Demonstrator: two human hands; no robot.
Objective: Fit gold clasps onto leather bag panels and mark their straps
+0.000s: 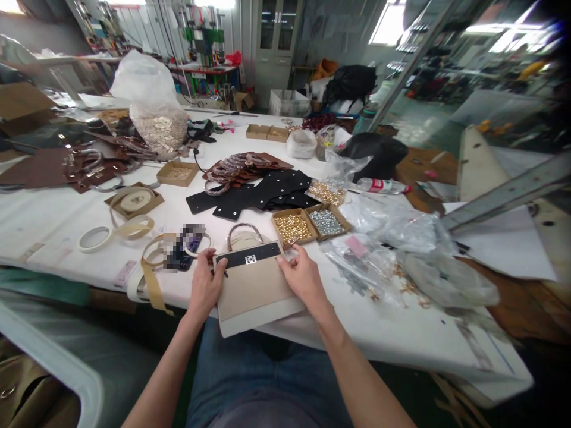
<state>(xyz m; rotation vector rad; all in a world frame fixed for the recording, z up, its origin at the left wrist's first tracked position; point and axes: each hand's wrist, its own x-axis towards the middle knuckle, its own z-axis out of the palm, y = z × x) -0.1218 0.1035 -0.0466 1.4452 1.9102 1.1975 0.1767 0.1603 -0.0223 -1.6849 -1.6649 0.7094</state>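
A small beige handbag point(255, 291) with a black strip and a metal clasp along its top lies at the near edge of the white table point(53, 220). My left hand point(206, 284) grips its left side, fingers curled over the edge. Gripping the right side is my right hand point(301, 274), its thumb on the black strip. The bag's round handle point(243, 230) sticks up behind the strip.
Two small boxes of gold point(293, 227) and silver point(326, 222) studs sit just behind the bag. Black punched leather pieces point(263, 191), tape rolls point(94, 238), beige webbing point(151, 279), clear plastic bags point(392, 249), a water bottle point(383, 186) and brown leather parts point(53, 166) lie around.
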